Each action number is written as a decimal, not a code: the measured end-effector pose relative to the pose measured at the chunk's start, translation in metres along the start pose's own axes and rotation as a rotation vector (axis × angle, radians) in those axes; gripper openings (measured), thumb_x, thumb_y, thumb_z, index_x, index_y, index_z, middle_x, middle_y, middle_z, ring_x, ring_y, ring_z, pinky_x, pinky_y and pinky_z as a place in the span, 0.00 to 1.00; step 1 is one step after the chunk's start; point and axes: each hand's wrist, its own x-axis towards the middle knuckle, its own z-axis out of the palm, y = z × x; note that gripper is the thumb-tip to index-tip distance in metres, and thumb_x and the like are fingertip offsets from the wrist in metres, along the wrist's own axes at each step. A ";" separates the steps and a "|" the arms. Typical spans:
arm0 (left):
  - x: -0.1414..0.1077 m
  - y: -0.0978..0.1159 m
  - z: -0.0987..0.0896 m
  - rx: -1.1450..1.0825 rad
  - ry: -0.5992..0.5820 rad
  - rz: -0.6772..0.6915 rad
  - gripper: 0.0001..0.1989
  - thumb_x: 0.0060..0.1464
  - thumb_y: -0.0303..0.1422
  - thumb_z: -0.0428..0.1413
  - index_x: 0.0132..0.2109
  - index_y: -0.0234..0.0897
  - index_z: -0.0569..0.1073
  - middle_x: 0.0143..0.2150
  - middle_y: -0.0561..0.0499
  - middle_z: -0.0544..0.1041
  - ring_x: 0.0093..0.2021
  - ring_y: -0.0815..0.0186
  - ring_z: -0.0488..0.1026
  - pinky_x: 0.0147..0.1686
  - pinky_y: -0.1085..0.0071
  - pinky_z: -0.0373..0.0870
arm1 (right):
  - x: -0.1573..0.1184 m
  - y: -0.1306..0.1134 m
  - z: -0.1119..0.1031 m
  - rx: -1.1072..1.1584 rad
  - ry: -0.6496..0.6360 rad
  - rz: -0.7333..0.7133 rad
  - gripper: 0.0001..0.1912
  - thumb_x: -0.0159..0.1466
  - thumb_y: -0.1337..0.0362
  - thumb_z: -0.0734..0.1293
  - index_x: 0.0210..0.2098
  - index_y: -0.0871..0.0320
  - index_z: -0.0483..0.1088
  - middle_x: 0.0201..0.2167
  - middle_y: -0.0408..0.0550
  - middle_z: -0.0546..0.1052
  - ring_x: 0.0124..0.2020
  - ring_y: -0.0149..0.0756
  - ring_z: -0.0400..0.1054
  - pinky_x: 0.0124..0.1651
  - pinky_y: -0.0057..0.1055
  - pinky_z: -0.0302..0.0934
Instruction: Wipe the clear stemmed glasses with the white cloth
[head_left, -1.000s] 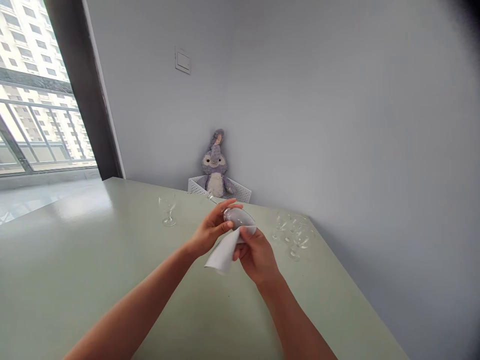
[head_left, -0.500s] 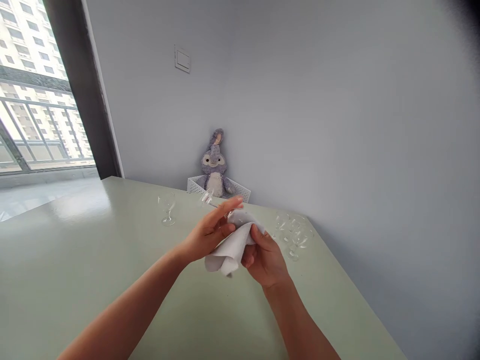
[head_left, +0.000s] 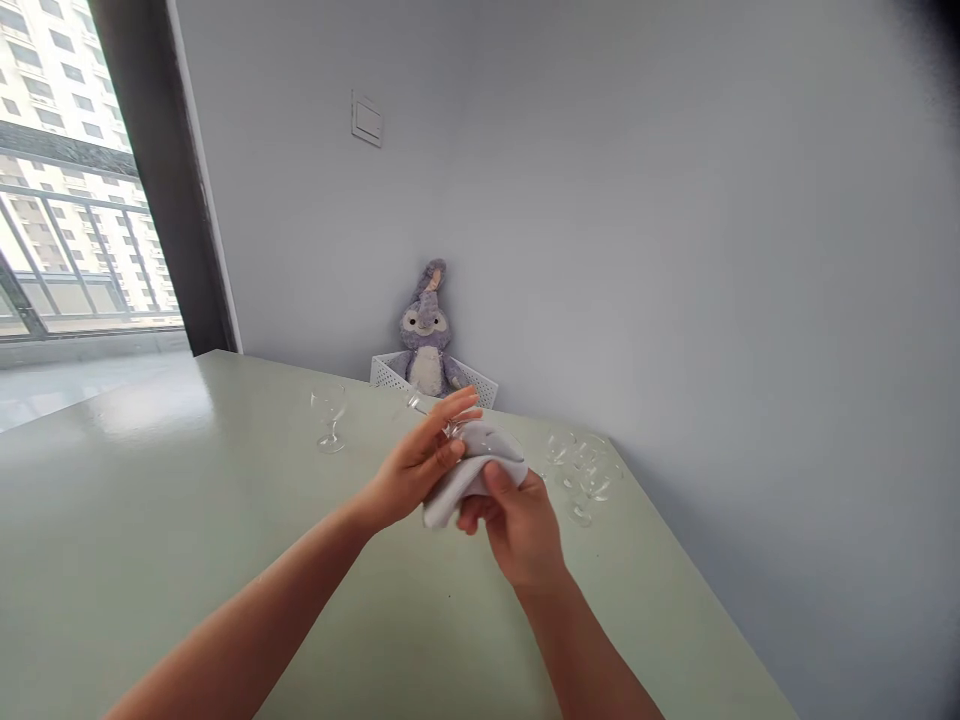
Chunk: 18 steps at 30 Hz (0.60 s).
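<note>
A clear stemmed glass (head_left: 491, 440) is held tilted between my hands, its bowl toward the right and its foot toward the upper left. My left hand (head_left: 420, 460) grips it around the stem and lower bowl, with some fingers stretched out. A light grey cloth (head_left: 457, 488) wraps the near side of the bowl. My right hand (head_left: 517, 515) pinches the cloth against the rim, thumb on top and fingers below. Part of the glass is hidden by the cloth and fingers.
One stemmed glass (head_left: 328, 418) stands on the pale green table (head_left: 225, 520) at the left. Several glasses (head_left: 581, 475) cluster at the right. A plush toy (head_left: 426, 340) sits in a white perforated basket (head_left: 388, 373) by the wall.
My right hand has moved slightly left and turned with the cloth, whose hanging end is now gathered closer. More of the bowl shows. My left hand keeps its hold; the view has shifted slightly.
</note>
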 end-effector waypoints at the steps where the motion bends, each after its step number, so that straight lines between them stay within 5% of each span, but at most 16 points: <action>1: 0.000 0.001 -0.001 -0.019 -0.053 0.013 0.18 0.48 0.37 0.56 0.49 0.42 0.71 0.52 0.46 0.68 0.45 0.60 0.68 0.40 0.69 0.67 | -0.001 -0.003 0.001 0.133 -0.006 0.063 0.20 0.61 0.50 0.56 0.26 0.59 0.67 0.11 0.41 0.66 0.13 0.30 0.60 0.19 0.27 0.56; 3: -0.001 0.001 -0.002 -0.026 -0.148 -0.023 0.19 0.49 0.37 0.55 0.50 0.42 0.70 0.50 0.45 0.69 0.41 0.61 0.70 0.35 0.70 0.68 | -0.003 -0.006 0.002 0.238 -0.013 0.110 0.22 0.61 0.49 0.55 0.25 0.59 0.66 0.08 0.39 0.62 0.10 0.28 0.57 0.17 0.26 0.54; 5: -0.002 -0.001 -0.003 -0.032 -0.123 -0.085 0.20 0.49 0.38 0.55 0.50 0.40 0.69 0.42 0.44 0.74 0.32 0.63 0.71 0.28 0.70 0.68 | -0.005 -0.004 0.003 0.110 0.005 0.053 0.20 0.60 0.50 0.57 0.25 0.59 0.67 0.10 0.41 0.66 0.12 0.30 0.60 0.19 0.28 0.57; 9: -0.001 -0.007 -0.001 0.000 0.017 -0.108 0.18 0.49 0.41 0.54 0.45 0.38 0.72 0.38 0.47 0.75 0.31 0.64 0.71 0.27 0.71 0.68 | -0.006 0.011 -0.002 -0.604 0.080 -0.360 0.11 0.58 0.57 0.63 0.32 0.57 0.72 0.27 0.50 0.77 0.28 0.38 0.70 0.31 0.32 0.61; 12: -0.001 -0.008 -0.004 0.165 0.023 -0.110 0.18 0.52 0.42 0.51 0.46 0.37 0.72 0.32 0.50 0.76 0.29 0.66 0.71 0.28 0.73 0.67 | -0.001 0.017 -0.012 -0.956 0.022 -0.612 0.12 0.59 0.61 0.61 0.40 0.55 0.71 0.33 0.50 0.77 0.32 0.39 0.70 0.32 0.31 0.59; 15: 0.000 -0.007 -0.013 0.359 0.041 -0.046 0.19 0.53 0.40 0.49 0.51 0.40 0.69 0.28 0.51 0.75 0.29 0.66 0.72 0.31 0.71 0.68 | 0.005 0.012 -0.022 -0.976 0.047 -0.565 0.10 0.60 0.62 0.61 0.38 0.55 0.71 0.28 0.47 0.77 0.28 0.35 0.70 0.30 0.29 0.59; 18: 0.004 -0.007 -0.024 0.618 0.155 0.203 0.14 0.52 0.37 0.51 0.46 0.43 0.73 0.35 0.49 0.77 0.39 0.61 0.72 0.43 0.65 0.65 | 0.009 0.003 -0.031 -0.886 0.197 -0.429 0.10 0.60 0.58 0.61 0.35 0.56 0.72 0.24 0.45 0.75 0.25 0.34 0.69 0.29 0.28 0.60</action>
